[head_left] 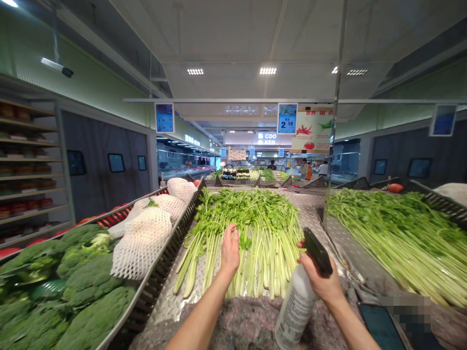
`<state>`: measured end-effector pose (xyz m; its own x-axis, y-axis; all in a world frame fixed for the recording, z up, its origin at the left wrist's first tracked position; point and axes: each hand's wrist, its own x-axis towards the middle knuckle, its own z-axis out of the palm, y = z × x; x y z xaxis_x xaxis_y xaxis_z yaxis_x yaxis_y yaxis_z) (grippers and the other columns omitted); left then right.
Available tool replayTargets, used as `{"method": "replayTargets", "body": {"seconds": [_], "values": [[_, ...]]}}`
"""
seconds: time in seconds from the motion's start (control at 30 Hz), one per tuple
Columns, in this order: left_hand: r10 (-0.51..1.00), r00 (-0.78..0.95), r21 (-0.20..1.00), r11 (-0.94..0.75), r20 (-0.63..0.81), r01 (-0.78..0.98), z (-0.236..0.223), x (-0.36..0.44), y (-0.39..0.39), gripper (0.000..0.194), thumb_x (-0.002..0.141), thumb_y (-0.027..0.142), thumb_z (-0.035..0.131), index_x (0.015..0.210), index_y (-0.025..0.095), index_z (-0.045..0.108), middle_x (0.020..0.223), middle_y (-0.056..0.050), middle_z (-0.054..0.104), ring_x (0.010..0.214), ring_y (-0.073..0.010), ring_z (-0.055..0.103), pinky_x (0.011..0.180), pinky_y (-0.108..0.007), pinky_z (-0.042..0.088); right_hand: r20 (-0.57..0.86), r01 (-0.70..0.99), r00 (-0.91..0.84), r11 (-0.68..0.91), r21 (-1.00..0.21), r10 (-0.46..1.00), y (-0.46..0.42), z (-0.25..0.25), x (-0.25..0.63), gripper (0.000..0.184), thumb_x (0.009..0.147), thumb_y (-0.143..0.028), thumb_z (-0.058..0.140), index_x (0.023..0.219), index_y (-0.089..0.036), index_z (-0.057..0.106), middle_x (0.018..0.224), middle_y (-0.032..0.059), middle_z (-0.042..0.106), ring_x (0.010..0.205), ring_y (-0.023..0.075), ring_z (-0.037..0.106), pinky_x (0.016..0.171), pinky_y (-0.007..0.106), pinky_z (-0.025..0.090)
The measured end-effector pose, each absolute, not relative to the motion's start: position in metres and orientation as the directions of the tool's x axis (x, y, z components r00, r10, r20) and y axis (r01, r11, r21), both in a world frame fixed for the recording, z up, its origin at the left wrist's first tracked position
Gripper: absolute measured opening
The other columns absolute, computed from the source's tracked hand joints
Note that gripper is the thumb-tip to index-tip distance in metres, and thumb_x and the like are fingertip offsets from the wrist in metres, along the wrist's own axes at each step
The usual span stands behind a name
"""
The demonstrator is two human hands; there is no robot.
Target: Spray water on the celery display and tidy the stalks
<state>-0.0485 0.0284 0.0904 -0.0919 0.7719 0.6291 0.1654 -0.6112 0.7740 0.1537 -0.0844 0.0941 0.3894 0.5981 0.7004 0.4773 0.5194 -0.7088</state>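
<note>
My right hand [323, 279] is wrapped round the neck of a spray bottle [295, 308] with a white body and a black trigger head. The bottle stands tilted over the front of the display. My left hand [230, 249] is raised in front of the celery [251, 218], fingers loosely stretched upward, with nothing seen in it. I cannot tell whether it touches the stalks. The celery lies in a wide spread, leaves to the back and pale stalk ends toward me, on a patterned metal surface [164, 304].
A grey mottled cloth [241, 323] covers the front edge. A phone [381, 326] lies at the lower right. To the left, a black crate [153, 277] borders broccoli [91, 282] and white foam nets [144, 243]. A mirror-like panel [394, 262] on the right shows celery.
</note>
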Motion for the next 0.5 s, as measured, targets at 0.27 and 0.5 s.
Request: {"method": "replayTargets", "body": {"seconds": [0.27, 0.5], "values": [[0.766, -0.106, 0.771, -0.616, 0.634, 0.162, 0.096, -0.049, 0.028, 0.039, 0.083, 0.038, 0.029, 0.110, 0.015, 0.046, 0.116, -0.010, 0.049, 0.110, -0.0178, 0.043, 0.096, -0.035, 0.030, 0.615, 0.440, 0.480, 0.435, -0.786, 0.625, -0.103, 0.099, 0.174, 0.034, 0.063, -0.033, 0.060, 0.091, -0.014, 0.058, 0.090, 0.0094, 0.062, 0.066, 0.0185, 0.060, 0.059, 0.029, 0.050], [0.777, -0.062, 0.776, -0.614, 0.626, 0.142, 0.096, -0.037, 0.023, 0.042, 0.083, 0.041, 0.029, 0.112, 0.016, 0.044, 0.118, -0.010, 0.048, 0.112, -0.0180, 0.042, 0.096, -0.035, 0.030, 0.598, 0.446, 0.542, 0.401, -0.800, 0.591, -0.107, 0.091, 0.182, 0.029, 0.063, -0.034, 0.059, 0.085, -0.014, 0.061, 0.086, 0.0084, 0.064, 0.061, 0.0176, 0.060, 0.058, 0.027, 0.050]]}}
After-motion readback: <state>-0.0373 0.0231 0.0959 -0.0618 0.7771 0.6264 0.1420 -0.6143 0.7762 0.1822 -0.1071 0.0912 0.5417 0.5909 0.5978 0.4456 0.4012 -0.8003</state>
